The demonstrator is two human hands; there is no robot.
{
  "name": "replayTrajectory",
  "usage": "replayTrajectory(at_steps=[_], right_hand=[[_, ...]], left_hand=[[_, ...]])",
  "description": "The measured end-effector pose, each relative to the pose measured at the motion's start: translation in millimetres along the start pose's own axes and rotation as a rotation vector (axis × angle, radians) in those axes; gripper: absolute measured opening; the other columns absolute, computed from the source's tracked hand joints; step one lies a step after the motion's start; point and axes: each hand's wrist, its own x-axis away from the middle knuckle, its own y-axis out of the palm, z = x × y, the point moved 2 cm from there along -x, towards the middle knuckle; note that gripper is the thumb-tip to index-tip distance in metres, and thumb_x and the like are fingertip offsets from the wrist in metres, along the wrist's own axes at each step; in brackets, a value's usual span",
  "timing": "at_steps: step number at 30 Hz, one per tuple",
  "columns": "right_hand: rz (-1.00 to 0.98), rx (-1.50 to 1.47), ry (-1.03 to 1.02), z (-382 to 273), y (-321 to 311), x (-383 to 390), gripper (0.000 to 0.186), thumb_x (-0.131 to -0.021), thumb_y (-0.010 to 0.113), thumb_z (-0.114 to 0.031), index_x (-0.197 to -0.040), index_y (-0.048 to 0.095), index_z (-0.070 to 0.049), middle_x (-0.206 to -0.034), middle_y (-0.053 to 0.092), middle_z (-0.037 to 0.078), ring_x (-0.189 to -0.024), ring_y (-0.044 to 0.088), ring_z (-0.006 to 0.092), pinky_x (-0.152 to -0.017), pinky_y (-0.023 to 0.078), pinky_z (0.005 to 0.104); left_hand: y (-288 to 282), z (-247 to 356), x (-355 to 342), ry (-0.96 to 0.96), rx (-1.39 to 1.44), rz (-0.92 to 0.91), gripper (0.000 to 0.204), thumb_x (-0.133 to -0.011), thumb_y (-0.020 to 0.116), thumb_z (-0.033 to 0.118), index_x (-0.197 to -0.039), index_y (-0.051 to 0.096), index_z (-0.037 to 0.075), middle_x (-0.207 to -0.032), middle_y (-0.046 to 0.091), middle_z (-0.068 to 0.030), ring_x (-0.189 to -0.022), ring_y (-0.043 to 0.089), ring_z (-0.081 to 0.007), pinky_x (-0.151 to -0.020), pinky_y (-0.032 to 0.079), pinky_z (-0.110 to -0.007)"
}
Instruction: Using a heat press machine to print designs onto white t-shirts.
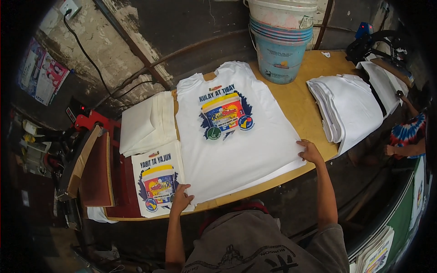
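A white T-shirt point(236, 166) lies flat on the wooden table, its collar away from me and a colourful paint-bucket design across its chest. My left hand point(181, 199) is closed on the near left corner of the hem. At the hem's right corner, my right hand point(309, 151) pinches the cloth between thumb and fingers. Beside the shirt on the left sits a stack of printed transfer sheets point(157, 175) bearing the same design mirrored. Behind those sheets is a pile of plain off-white sheets point(150, 120).
A red heat press point(93, 120) stands at the table's left end. Stacked buckets point(280, 50) are at the back. Folded white shirts point(348, 107) lie right, near another press point(380, 43). A person in a tie-dye shirt point(408, 134) is at far right. The table's front edge point(255, 189) runs under the hem.
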Motion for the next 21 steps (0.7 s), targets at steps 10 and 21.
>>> replayTrajectory(at_steps=[10, 21], right_hand=[[0.154, 0.477, -0.183, 27.7, 36.8, 12.9, 0.053, -0.063, 0.067, 0.001, -0.115, 0.061, -0.002, -0.131, 0.046, 0.021, -0.110, 0.054, 0.0388, -0.093, 0.046, 0.0420], [0.230, 0.792, -0.632, -84.3, 261.3, 75.4, 0.044, -0.070, 0.069, -0.018, -0.110, 0.059, -0.003, -0.127, 0.048, 0.021, -0.119, 0.043, 0.0389, -0.092, 0.042, 0.0498]], left_hand=[[26.0, -14.1, 6.2, 0.227, -0.326, 0.093, 0.052, -0.069, 0.067, -0.002, -0.119, 0.052, -0.002, -0.113, 0.048, -0.0167, -0.091, 0.058, -0.0349, -0.081, 0.050, -0.038], [-12.3, -64.2, 178.5, 0.025, -0.120, 0.305, 0.038, -0.078, 0.066, 0.006, -0.115, 0.058, 0.003, -0.112, 0.053, -0.0134, -0.078, 0.061, -0.0272, -0.074, 0.050, -0.037]])
